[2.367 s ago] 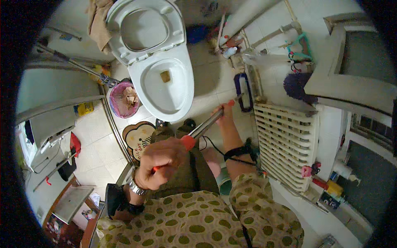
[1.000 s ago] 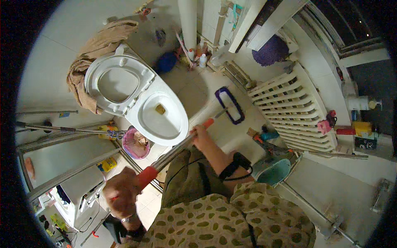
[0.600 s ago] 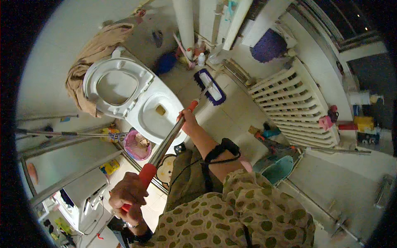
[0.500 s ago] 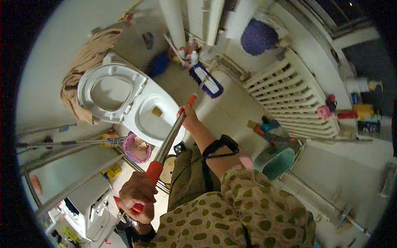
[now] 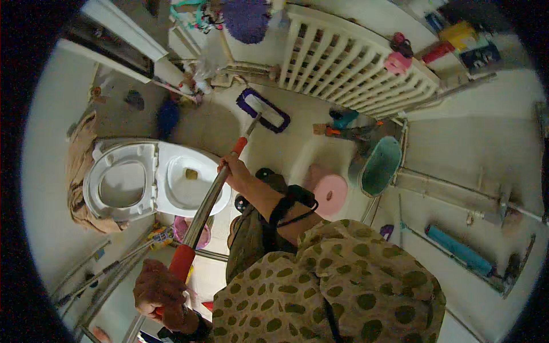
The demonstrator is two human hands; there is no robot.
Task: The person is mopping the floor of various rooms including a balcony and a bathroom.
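A flat mop with a metal pole slants across the view. Its rectangular head with a purple fringe lies on the tiled floor ahead of me. My left hand, low at the left, is closed around the pole's end by the thick red grip. Farther up, just below the second red section, my right hand wraps the pole. Left of my right hand stands a white toilet with its seat and lid raised.
A pale slatted radiator lines the far wall. At right are a pink stool and a green tub. A pink basket stands below the toilet. Bottles and a blue object sit at far left.
The view has turned right, so the toilet and radiator appear farther left and the pink stool shows more. Both hands keep hold of the mop, whose head has shifted along the floor toward the radiator.
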